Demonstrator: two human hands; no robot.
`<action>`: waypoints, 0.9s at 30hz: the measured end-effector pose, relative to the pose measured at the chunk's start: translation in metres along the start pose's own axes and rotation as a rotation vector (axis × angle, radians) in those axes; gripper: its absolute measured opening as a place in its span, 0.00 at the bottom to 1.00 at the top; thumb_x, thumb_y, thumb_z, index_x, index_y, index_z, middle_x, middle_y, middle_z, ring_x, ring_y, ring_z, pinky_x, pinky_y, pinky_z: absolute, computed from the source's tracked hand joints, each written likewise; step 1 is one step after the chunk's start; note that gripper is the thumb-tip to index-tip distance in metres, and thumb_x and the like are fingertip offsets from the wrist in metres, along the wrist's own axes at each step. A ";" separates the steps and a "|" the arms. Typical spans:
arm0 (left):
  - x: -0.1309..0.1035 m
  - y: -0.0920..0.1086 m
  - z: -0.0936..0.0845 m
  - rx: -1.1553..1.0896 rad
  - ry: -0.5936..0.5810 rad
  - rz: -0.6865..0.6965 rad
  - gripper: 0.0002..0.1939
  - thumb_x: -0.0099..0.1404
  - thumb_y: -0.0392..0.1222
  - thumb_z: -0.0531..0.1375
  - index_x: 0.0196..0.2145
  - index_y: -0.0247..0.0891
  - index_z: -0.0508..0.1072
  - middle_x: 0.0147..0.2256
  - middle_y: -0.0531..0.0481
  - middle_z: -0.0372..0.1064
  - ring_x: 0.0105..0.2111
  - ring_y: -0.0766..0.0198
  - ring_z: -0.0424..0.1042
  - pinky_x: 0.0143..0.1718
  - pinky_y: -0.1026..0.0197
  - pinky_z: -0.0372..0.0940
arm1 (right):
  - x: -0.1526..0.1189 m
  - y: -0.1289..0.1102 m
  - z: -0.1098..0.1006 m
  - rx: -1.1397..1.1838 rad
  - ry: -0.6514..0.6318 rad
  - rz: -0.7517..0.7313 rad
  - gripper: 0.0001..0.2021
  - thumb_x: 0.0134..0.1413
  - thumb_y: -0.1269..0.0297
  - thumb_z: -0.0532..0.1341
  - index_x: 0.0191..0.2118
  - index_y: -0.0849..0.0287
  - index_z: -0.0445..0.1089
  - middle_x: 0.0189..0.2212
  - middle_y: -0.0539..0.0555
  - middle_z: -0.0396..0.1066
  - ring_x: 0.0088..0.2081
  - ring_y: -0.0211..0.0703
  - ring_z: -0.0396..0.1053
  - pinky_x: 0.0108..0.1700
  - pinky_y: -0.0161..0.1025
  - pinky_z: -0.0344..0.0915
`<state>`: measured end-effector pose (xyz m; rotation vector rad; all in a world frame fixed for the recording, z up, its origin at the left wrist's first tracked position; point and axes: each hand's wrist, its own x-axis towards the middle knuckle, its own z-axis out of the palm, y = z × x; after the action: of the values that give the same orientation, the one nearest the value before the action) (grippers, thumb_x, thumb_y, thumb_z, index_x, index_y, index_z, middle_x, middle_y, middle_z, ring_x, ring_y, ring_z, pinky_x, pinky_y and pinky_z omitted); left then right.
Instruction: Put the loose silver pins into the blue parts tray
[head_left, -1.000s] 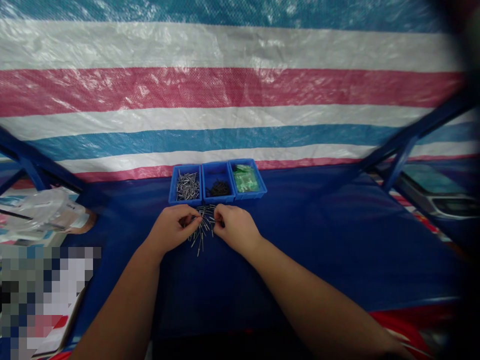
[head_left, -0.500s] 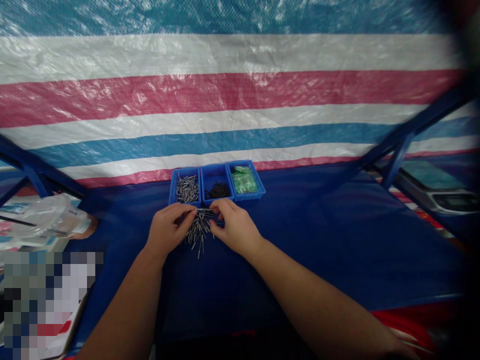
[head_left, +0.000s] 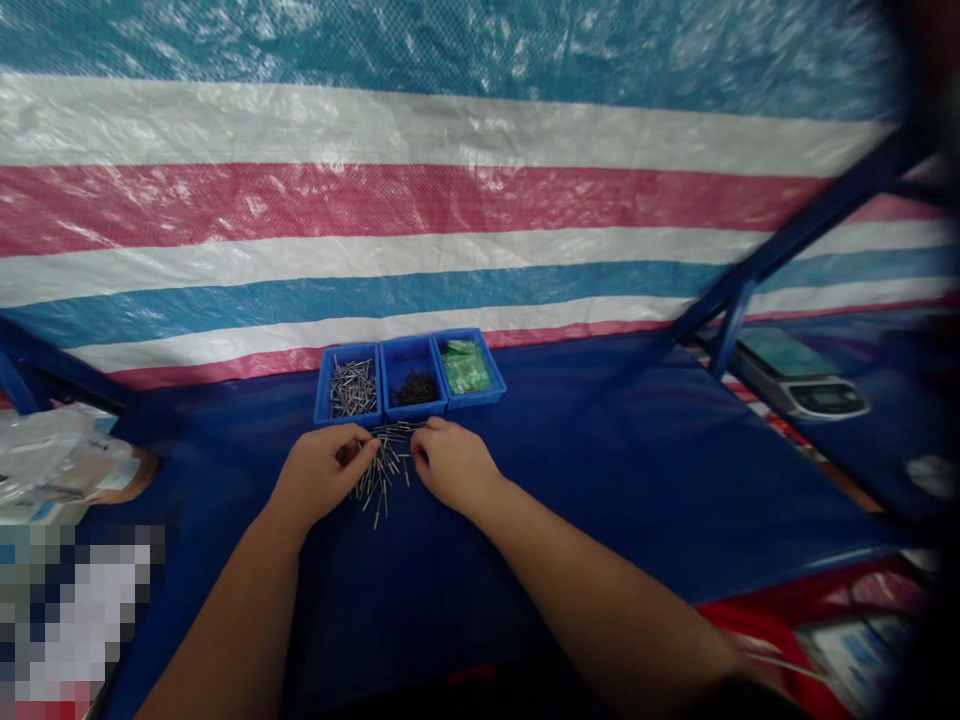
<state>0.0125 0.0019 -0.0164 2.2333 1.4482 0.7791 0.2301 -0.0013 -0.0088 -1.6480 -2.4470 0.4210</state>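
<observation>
Thin metal pins [head_left: 385,468] lie in a loose pile on the blue tabletop [head_left: 420,590]. At the pile's left edge is my left hand [head_left: 322,470], thumb and fingers pinched together; what lies between the tips is too small to make out. My right hand [head_left: 456,462] is at the pile's right side, fingers curled inward, their tips hidden. Just behind the hands stand three joined blue bins: the left bin [head_left: 347,419] holds metal pins, the middle bin [head_left: 409,350] small dark pieces, the right bin [head_left: 476,399] green plastic packets.
A plastic cup [head_left: 105,470] lies at the left, above a pixelated area. On the right is a digital scale [head_left: 817,385] behind a blue metal frame bar [head_left: 795,230]. A striped plastic sheet [head_left: 450,200] hangs at the back.
The view has shifted, so the bins and pile appear further left. My right hand's fingers have curled in more, and the gap between thumb and fingers has narrowed.
</observation>
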 end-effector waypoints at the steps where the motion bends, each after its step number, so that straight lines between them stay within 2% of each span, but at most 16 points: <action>1: 0.000 0.000 0.001 -0.016 -0.042 0.033 0.10 0.67 0.48 0.59 0.35 0.40 0.76 0.23 0.54 0.67 0.23 0.67 0.64 0.28 0.63 0.58 | 0.000 -0.001 0.000 -0.006 -0.002 -0.010 0.06 0.59 0.68 0.58 0.37 0.56 0.73 0.40 0.55 0.72 0.39 0.45 0.70 0.39 0.39 0.64; 6: 0.001 0.003 0.005 -0.030 -0.193 0.107 0.10 0.68 0.47 0.57 0.39 0.42 0.77 0.28 0.52 0.67 0.26 0.65 0.66 0.31 0.61 0.59 | -0.002 -0.007 -0.001 0.013 0.074 -0.126 0.07 0.64 0.68 0.55 0.40 0.58 0.71 0.42 0.57 0.72 0.44 0.45 0.68 0.45 0.39 0.64; 10: 0.002 0.004 0.005 -0.019 -0.186 0.086 0.11 0.70 0.46 0.55 0.37 0.41 0.75 0.30 0.51 0.69 0.29 0.64 0.67 0.33 0.60 0.60 | -0.003 -0.011 -0.003 0.084 0.092 -0.131 0.07 0.65 0.67 0.55 0.43 0.58 0.69 0.41 0.56 0.73 0.44 0.44 0.69 0.47 0.39 0.63; 12: 0.002 0.003 0.003 -0.017 -0.105 0.062 0.10 0.69 0.47 0.56 0.38 0.41 0.75 0.32 0.51 0.70 0.31 0.64 0.68 0.34 0.60 0.61 | -0.004 -0.011 -0.004 0.147 0.109 -0.109 0.09 0.64 0.66 0.56 0.47 0.59 0.68 0.43 0.57 0.73 0.45 0.44 0.69 0.48 0.39 0.64; 15: 0.003 0.002 0.001 0.021 0.167 -0.040 0.11 0.68 0.48 0.58 0.39 0.40 0.76 0.33 0.50 0.73 0.29 0.64 0.68 0.34 0.60 0.63 | -0.003 -0.010 -0.003 0.206 0.129 -0.052 0.17 0.61 0.64 0.59 0.55 0.60 0.65 0.47 0.58 0.72 0.47 0.45 0.70 0.49 0.41 0.65; 17: 0.003 0.000 0.001 0.050 0.343 -0.147 0.13 0.66 0.50 0.60 0.43 0.40 0.76 0.35 0.50 0.75 0.26 0.66 0.68 0.33 0.60 0.64 | -0.003 -0.009 -0.001 0.188 0.117 -0.030 0.19 0.61 0.64 0.59 0.56 0.59 0.65 0.47 0.59 0.72 0.46 0.46 0.70 0.49 0.42 0.65; 18: 0.003 -0.002 0.001 0.056 0.391 -0.188 0.16 0.66 0.50 0.61 0.47 0.40 0.75 0.37 0.49 0.76 0.24 0.66 0.67 0.33 0.60 0.64 | -0.003 -0.008 0.001 0.166 0.107 -0.026 0.18 0.60 0.64 0.59 0.56 0.59 0.66 0.47 0.59 0.72 0.46 0.47 0.70 0.49 0.42 0.66; 21: 0.004 -0.006 0.002 0.047 0.408 -0.215 0.22 0.65 0.50 0.61 0.54 0.39 0.72 0.38 0.49 0.77 0.21 0.67 0.67 0.32 0.60 0.65 | -0.002 -0.008 0.005 0.091 0.078 -0.024 0.15 0.60 0.64 0.59 0.52 0.56 0.70 0.46 0.58 0.71 0.46 0.48 0.70 0.48 0.43 0.66; 27: 0.004 -0.001 -0.001 0.064 0.397 -0.136 0.13 0.65 0.46 0.60 0.44 0.39 0.76 0.34 0.50 0.76 0.22 0.67 0.67 0.32 0.60 0.65 | 0.003 -0.009 0.009 0.032 0.047 -0.010 0.09 0.62 0.65 0.58 0.45 0.55 0.74 0.44 0.56 0.71 0.44 0.45 0.70 0.46 0.39 0.66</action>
<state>0.0129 0.0055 -0.0153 2.0762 1.8044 1.1947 0.2185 -0.0031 -0.0150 -1.6141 -2.4009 0.4138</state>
